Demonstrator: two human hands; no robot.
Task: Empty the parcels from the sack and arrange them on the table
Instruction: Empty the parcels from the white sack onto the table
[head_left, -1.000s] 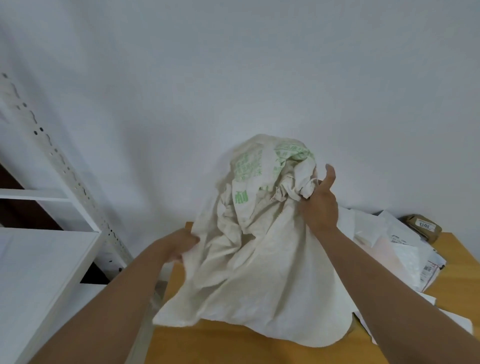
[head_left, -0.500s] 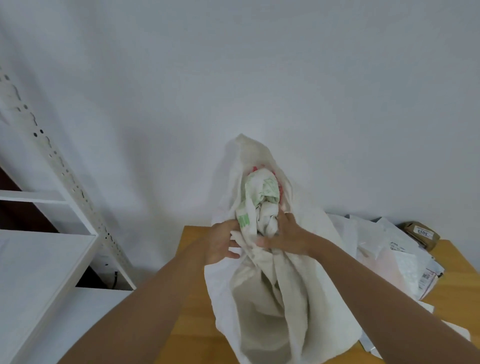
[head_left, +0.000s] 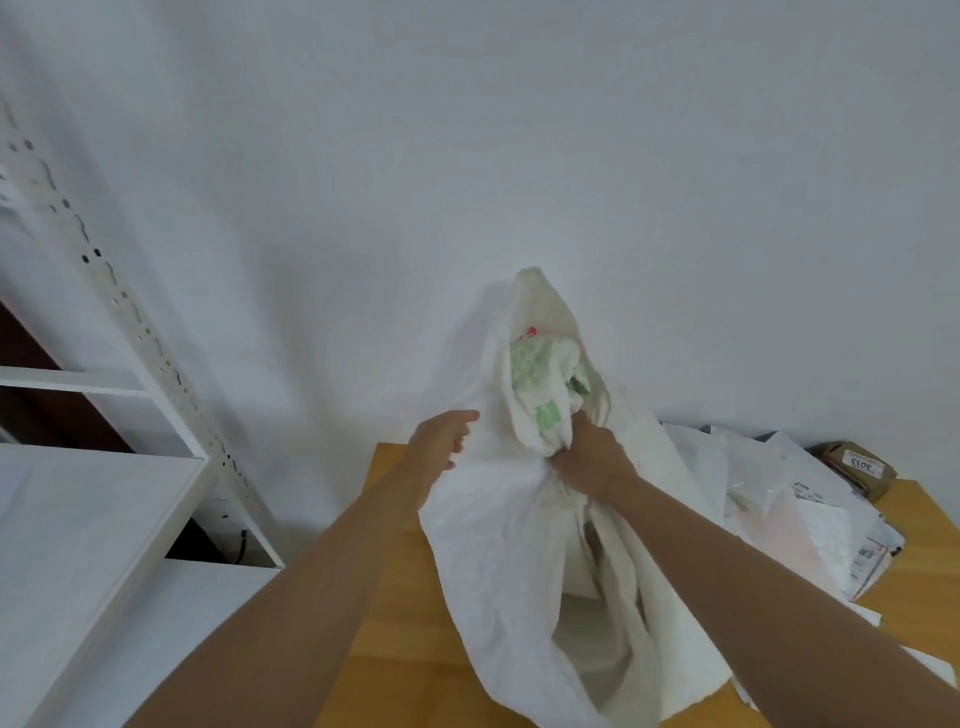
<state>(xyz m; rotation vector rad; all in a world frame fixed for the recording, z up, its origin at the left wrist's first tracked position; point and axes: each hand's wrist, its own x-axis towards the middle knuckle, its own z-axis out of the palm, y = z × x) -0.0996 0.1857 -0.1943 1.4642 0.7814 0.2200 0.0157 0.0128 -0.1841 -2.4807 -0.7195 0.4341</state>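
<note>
A white woven sack (head_left: 498, 545) with green print hangs above the wooden table (head_left: 395, 670), its mouth open toward me at the bottom. My right hand (head_left: 584, 457) grips a bunched fold of the sack near its printed upper end. My left hand (head_left: 441, 449) touches the sack's left side with loosely bent fingers. A heap of white and pink parcels (head_left: 779, 499) lies on the table to the right, partly hidden behind the sack. A small brown parcel (head_left: 860, 467) with a numbered label sits at the back right.
A white metal shelving rack (head_left: 130, 395) stands to the left of the table, with a flat white shelf (head_left: 67, 545) at about table height. A plain white wall (head_left: 519, 156) runs right behind the table.
The sack has been turned upright and gathered. My right hand has closed tighter on the printed fold. My left hand has shifted outward to the sack's left side.
</note>
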